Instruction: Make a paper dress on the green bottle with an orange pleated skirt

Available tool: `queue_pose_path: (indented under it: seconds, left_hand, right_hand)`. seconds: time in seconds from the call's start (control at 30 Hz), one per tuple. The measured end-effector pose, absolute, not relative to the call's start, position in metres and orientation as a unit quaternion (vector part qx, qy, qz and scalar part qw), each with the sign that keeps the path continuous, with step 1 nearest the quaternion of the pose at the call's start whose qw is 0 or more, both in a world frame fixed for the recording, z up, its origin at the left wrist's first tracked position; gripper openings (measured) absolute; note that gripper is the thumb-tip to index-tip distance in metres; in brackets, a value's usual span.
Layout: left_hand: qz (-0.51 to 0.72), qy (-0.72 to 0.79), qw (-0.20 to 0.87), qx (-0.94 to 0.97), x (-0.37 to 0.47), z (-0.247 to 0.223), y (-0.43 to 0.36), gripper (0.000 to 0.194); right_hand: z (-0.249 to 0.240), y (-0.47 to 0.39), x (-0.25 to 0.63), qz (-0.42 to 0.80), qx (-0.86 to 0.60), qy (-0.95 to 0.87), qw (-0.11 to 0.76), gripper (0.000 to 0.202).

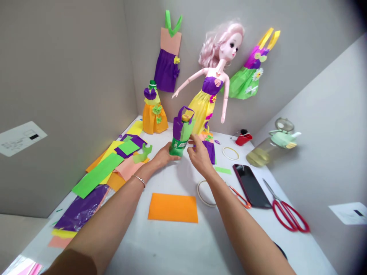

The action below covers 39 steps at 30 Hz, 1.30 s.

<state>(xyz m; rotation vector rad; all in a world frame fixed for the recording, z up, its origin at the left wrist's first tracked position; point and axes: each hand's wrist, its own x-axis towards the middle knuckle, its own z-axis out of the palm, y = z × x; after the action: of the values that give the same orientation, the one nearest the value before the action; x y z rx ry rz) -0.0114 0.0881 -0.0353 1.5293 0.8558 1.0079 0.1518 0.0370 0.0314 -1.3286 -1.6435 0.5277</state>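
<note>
A green bottle [179, 144] with a yellow cap stands near the middle of the white table, dressed in a purple and light green top [181, 129] with a purple strap looped above the cap. My left hand [165, 156] is wrapped round the bottle's lower left side. At the bottle's right is my right hand [197, 151], its fingers bent near the green edge of the top; whether they pinch anything is too small to tell. An orange rectangular piece [173, 207] lies flat on the table between my forearms.
Coloured pieces [97, 173] cover the left side. A doll [210, 86] and a dressed bottle [155, 114] stand behind. Rings of tape [230, 153], a phone [251, 186], red scissors [289, 215], orange scissors [240, 197] and a clear jug [259, 154] are at the right.
</note>
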Motion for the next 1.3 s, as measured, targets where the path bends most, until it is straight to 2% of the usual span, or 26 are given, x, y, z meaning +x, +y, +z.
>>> queue_pose_path:
  seconds: [0.2, 0.43, 0.7, 0.9, 1.1, 1.3]
  left_hand:
    - [0.445, 0.301, 0.536, 0.651, -0.028, -0.015, 0.103, 0.087]
    - [0.453, 0.246, 0.540, 0.665, -0.030, 0.008, 0.105, 0.078]
    - [0.443, 0.237, 0.546, 0.670, -0.027, 0.026, 0.099, 0.064]
    - [0.430, 0.240, 0.553, 0.672, -0.025, 0.036, 0.097, 0.067]
    - [0.406, 0.255, 0.564, 0.673, -0.026, 0.043, 0.096, 0.070]
    - [0.385, 0.248, 0.573, 0.680, -0.027, 0.044, 0.100, 0.067]
  right_hand:
    - [0.036, 0.042, 0.162, 0.282, -0.490, -0.649, 0.509, 0.047]
    - [0.049, 0.042, 0.165, 0.350, -0.417, -0.665, 0.511, 0.050]
    - [0.043, 0.049, 0.167, 0.355, -0.409, -0.667, 0.512, 0.051]
    - [0.042, 0.046, 0.166, 0.339, -0.426, -0.664, 0.512, 0.043]
    - [0.042, 0.046, 0.161, 0.326, -0.437, -0.659, 0.518, 0.052]
    - [0.041, 0.048, 0.159, 0.322, -0.438, -0.659, 0.521, 0.046]
